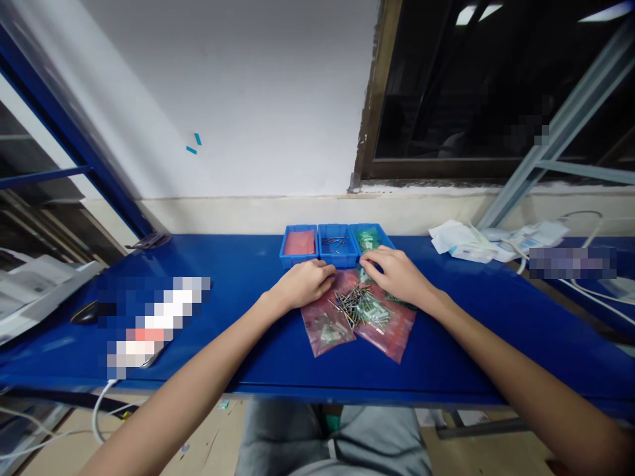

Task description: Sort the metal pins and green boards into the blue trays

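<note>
My left hand point(305, 283) is closed, fingers curled down at the upper left edge of a pink plastic bag point(322, 317). What its fingertips hold, if anything, is hidden. Opposite it, my right hand point(397, 272) has thumb and fingers bent together near a bit of green plastic; a pinched item cannot be made out. A loose pile of metal screws point(351, 303) lies between the hands on the pink bags. On the right-hand pink bag point(394, 344) rests a clear greenish bag point(372, 312) with small slim parts inside.
Three blue bins stand behind my hands: one with a pink packet point(299, 242), one with several screws point(337, 243), one with a green bag point(368, 239). A white power strip point(169, 317) lies left on the blue table point(238, 264). Crumpled white plastic point(464, 241) sits right.
</note>
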`<state>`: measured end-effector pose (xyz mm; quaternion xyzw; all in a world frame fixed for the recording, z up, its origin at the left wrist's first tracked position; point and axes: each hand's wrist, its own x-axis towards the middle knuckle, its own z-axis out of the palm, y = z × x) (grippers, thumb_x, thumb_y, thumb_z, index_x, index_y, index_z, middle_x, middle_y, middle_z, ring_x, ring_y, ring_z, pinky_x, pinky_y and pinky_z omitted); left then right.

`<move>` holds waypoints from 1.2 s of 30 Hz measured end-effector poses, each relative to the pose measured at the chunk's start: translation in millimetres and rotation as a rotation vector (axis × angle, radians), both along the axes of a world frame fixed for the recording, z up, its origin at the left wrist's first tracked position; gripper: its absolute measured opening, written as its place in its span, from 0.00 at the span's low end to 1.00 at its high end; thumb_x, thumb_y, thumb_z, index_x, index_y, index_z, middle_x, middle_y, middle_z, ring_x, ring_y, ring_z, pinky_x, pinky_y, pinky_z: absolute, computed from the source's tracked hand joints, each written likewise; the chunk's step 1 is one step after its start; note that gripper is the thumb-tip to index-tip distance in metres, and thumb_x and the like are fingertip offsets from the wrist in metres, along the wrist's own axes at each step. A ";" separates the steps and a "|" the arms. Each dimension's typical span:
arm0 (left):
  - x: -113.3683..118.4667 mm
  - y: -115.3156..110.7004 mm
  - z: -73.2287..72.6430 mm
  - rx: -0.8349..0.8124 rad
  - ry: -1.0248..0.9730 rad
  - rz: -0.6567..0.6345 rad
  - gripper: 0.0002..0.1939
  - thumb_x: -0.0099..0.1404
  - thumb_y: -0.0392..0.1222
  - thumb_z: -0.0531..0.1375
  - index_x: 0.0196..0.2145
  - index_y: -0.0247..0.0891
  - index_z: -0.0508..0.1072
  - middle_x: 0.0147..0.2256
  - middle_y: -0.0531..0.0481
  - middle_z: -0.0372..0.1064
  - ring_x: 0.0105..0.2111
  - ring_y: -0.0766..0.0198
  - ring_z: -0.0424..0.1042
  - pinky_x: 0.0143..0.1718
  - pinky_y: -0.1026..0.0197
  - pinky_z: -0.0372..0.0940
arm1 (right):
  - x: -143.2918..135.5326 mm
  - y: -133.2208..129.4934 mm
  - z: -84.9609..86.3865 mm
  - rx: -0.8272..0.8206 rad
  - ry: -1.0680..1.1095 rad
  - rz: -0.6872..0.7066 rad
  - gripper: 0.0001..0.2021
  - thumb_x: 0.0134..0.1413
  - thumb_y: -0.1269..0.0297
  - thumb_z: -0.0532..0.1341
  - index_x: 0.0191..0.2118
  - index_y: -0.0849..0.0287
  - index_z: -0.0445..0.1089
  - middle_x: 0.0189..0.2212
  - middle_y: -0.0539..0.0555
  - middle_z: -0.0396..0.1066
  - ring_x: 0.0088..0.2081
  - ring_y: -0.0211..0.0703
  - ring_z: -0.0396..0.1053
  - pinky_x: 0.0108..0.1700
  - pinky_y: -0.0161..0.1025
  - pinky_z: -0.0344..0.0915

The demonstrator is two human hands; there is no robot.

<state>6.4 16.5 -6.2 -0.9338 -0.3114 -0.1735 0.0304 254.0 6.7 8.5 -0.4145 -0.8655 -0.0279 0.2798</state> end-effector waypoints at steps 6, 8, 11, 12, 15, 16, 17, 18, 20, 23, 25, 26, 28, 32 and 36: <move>1.2 -2.2 2.3 -0.003 0.011 -0.002 0.13 0.72 0.37 0.51 0.46 0.33 0.74 0.38 0.43 0.73 0.39 0.59 0.73 0.41 0.57 0.68 | 2.8 0.2 0.0 -0.022 0.001 -0.012 0.12 0.66 0.65 0.52 0.37 0.57 0.73 0.35 0.55 0.74 0.38 0.46 0.71 0.42 0.42 0.64; 2.3 -4.3 4.5 -0.002 0.008 -0.008 0.12 0.72 0.37 0.51 0.45 0.33 0.74 0.38 0.43 0.73 0.39 0.59 0.73 0.42 0.57 0.68 | 3.1 -0.1 -0.3 -0.037 -0.011 -0.007 0.12 0.67 0.64 0.52 0.37 0.57 0.73 0.35 0.54 0.74 0.37 0.45 0.71 0.41 0.41 0.63; 5.0 -9.8 8.4 -0.022 -0.032 -0.051 0.12 0.72 0.38 0.52 0.43 0.33 0.75 0.38 0.44 0.72 0.39 0.59 0.72 0.43 0.56 0.67 | 3.5 -0.6 0.9 -0.064 -0.020 0.000 0.14 0.68 0.60 0.52 0.36 0.57 0.72 0.33 0.54 0.74 0.35 0.44 0.70 0.39 0.40 0.62; 6.4 -12.5 9.9 -0.037 -0.061 -0.078 0.12 0.73 0.39 0.52 0.44 0.34 0.75 0.38 0.44 0.72 0.40 0.59 0.72 0.44 0.56 0.67 | 3.9 -0.5 1.5 -0.070 -0.019 -0.004 0.15 0.68 0.60 0.52 0.35 0.57 0.72 0.32 0.53 0.74 0.35 0.44 0.70 0.39 0.40 0.62; 12.9 -22.8 13.7 -0.092 -0.151 -0.169 0.14 0.73 0.43 0.54 0.49 0.37 0.74 0.41 0.45 0.71 0.44 0.58 0.71 0.48 0.55 0.66 | 5.8 1.1 3.4 -0.077 -0.010 -0.028 0.18 0.69 0.58 0.51 0.32 0.57 0.72 0.30 0.54 0.74 0.34 0.44 0.70 0.38 0.40 0.61; 15.7 -26.6 14.4 -0.105 -0.166 -0.202 0.15 0.73 0.45 0.55 0.52 0.39 0.73 0.43 0.45 0.71 0.45 0.58 0.70 0.49 0.55 0.66 | 6.6 1.8 3.8 -0.081 -0.005 -0.035 0.18 0.69 0.58 0.51 0.31 0.57 0.72 0.29 0.54 0.74 0.34 0.44 0.70 0.38 0.40 0.60; 18.8 -30.2 14.7 -0.112 -0.167 -0.236 0.16 0.72 0.46 0.55 0.54 0.41 0.72 0.45 0.45 0.70 0.47 0.57 0.69 0.49 0.55 0.66 | 7.2 2.5 4.2 -0.087 0.002 -0.039 0.18 0.69 0.58 0.51 0.30 0.57 0.72 0.29 0.54 0.74 0.34 0.44 0.70 0.38 0.40 0.60; 21.8 -33.5 14.6 -0.109 -0.154 -0.268 0.17 0.72 0.48 0.56 0.55 0.43 0.72 0.47 0.45 0.68 0.48 0.56 0.68 0.50 0.54 0.65 | 7.8 3.1 4.5 -0.097 0.013 -0.041 0.18 0.68 0.58 0.52 0.30 0.57 0.72 0.29 0.54 0.74 0.34 0.44 0.70 0.37 0.40 0.60; 26.7 -38.4 13.5 -0.082 -0.103 -0.304 0.18 0.71 0.51 0.57 0.55 0.46 0.73 0.50 0.44 0.66 0.49 0.54 0.67 0.53 0.51 0.64 | 8.5 3.7 5.2 -0.126 0.041 -0.033 0.16 0.67 0.58 0.53 0.32 0.57 0.72 0.28 0.53 0.74 0.32 0.43 0.70 0.36 0.39 0.60; 29.0 -40.5 11.0 -0.035 -0.030 -0.293 0.19 0.69 0.55 0.58 0.53 0.46 0.75 0.51 0.42 0.65 0.49 0.51 0.66 0.55 0.47 0.61 | 9.5 4.1 7.0 -0.177 0.082 0.000 0.13 0.65 0.58 0.56 0.35 0.57 0.73 0.24 0.50 0.73 0.27 0.40 0.69 0.33 0.37 0.59; 27.3 -38.5 9.5 -0.020 -0.022 -0.273 0.20 0.69 0.56 0.58 0.53 0.46 0.76 0.50 0.42 0.65 0.48 0.51 0.67 0.54 0.47 0.62 | 10.6 4.6 8.2 -0.210 0.107 0.018 0.13 0.64 0.57 0.56 0.34 0.57 0.74 0.23 0.49 0.72 0.25 0.39 0.68 0.31 0.37 0.59; 26.0 -36.9 8.8 -0.017 -0.028 -0.269 0.20 0.68 0.56 0.58 0.53 0.46 0.76 0.51 0.42 0.66 0.48 0.51 0.67 0.53 0.47 0.62 | 11.2 5.0 8.6 -0.226 0.120 0.023 0.13 0.64 0.57 0.57 0.34 0.57 0.74 0.22 0.49 0.72 0.25 0.39 0.68 0.31 0.36 0.59; 23.8 -33.8 7.7 -0.016 -0.043 -0.267 0.20 0.68 0.55 0.59 0.53 0.45 0.75 0.50 0.42 0.67 0.47 0.52 0.67 0.52 0.48 0.63 | 12.0 5.7 8.8 -0.255 0.149 0.028 0.12 0.63 0.57 0.57 0.34 0.57 0.74 0.23 0.49 0.73 0.25 0.39 0.68 0.30 0.36 0.60; 23.5 -31.7 6.5 -0.046 -0.033 -0.264 0.18 0.70 0.50 0.58 0.53 0.41 0.74 0.50 0.44 0.71 0.48 0.54 0.70 0.52 0.51 0.63 | 10.6 5.3 6.6 -0.289 0.192 0.042 0.11 0.63 0.58 0.57 0.35 0.57 0.73 0.24 0.49 0.73 0.26 0.39 0.69 0.31 0.35 0.61; 25.3 -33.7 8.1 -0.029 -0.031 -0.253 0.16 0.72 0.49 0.55 0.50 0.38 0.75 0.44 0.44 0.75 0.46 0.56 0.73 0.51 0.53 0.65 | 6.6 2.8 3.9 -0.321 0.190 0.070 0.10 0.63 0.60 0.58 0.34 0.57 0.73 0.22 0.48 0.71 0.25 0.37 0.67 0.30 0.35 0.60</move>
